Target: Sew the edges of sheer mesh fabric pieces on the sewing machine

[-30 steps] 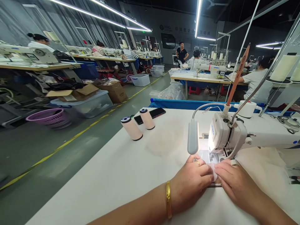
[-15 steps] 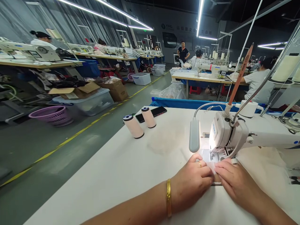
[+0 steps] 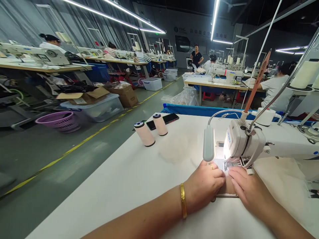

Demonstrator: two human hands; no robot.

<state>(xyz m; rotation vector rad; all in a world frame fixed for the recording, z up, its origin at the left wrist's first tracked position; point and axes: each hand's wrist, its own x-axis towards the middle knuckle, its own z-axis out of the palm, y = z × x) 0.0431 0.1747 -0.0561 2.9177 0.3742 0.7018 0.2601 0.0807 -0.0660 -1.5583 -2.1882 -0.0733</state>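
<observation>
Under the lit needle area of a white sewing machine (image 3: pixel 235 142), both my hands work close together. My left hand (image 3: pixel 205 181), with a gold bracelet (image 3: pixel 183 200) at its wrist, has its fingers curled and pinched at the left of the presser foot (image 3: pixel 226 166). They close on the edge of a sheer pale fabric, mostly hidden by the hand. My right hand (image 3: pixel 251 187) presses its fingers together on the same fabric, just right of the foot. More sheer fabric (image 3: pixel 279 176) lies beyond the right hand, under the machine arm.
Two pale thread cones (image 3: pixel 144 134) and a dark phone (image 3: pixel 171 118) lie on the white table (image 3: pixel 119 186). A grey lamp (image 3: pixel 208 144) hangs left of the machine head. An orange pencil (image 3: pixel 258 81) stands upright on top. Other people sit at machines beyond.
Both hands have moved slightly away from me, toward the needle. My left fingers are more tightly curled, and the tan patch between the hands shows more. The view has shifted a little.
</observation>
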